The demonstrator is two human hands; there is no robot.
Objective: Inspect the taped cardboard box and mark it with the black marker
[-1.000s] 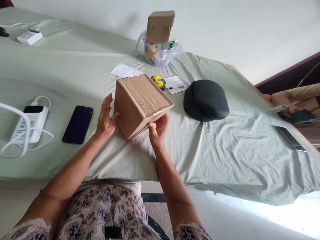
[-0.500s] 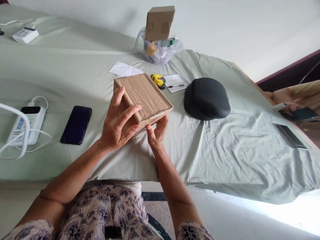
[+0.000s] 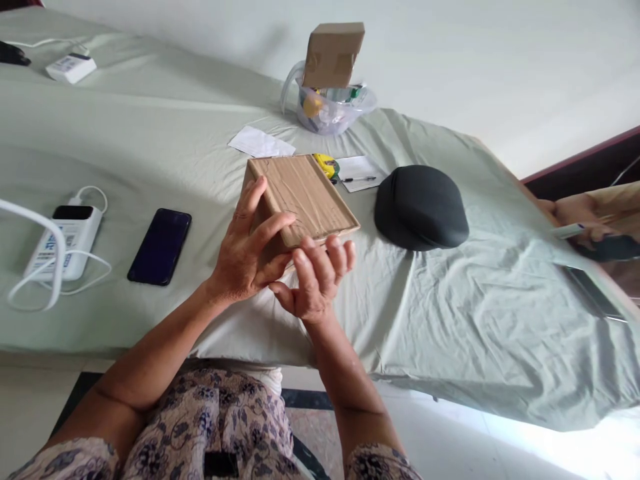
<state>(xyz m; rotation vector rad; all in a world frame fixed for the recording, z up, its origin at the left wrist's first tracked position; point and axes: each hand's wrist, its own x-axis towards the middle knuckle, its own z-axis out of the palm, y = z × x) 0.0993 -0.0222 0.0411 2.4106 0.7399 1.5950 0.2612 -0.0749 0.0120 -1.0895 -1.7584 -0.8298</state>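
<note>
A brown cardboard box (image 3: 307,193), its top wrinkled under clear tape, is tilted above the table in front of me. My left hand (image 3: 250,247) grips its left side, two fingers reaching over the top edge and the thumb at the near side. Close to the near face is my right hand (image 3: 317,280), palm turned up, fingers raised and thumb apart, with nothing visible in it. Whether its fingertips touch the box is hard to see. Behind the box lie a yellow tape measure (image 3: 326,165) and a black pen (image 3: 359,179) on white paper (image 3: 367,167).
A dark cap (image 3: 423,208) lies to the right, a phone (image 3: 160,247) and a white power bank (image 3: 65,243) with cable to the left. At the back, another box (image 3: 334,57) rests on a clear plastic basket (image 3: 335,119). Another person's hand (image 3: 595,230) shows far right.
My right hand has come away from under the box's near edge and turned palm up, fingers raised. The left hand keeps its grip. The whole view has shifted slightly.
</note>
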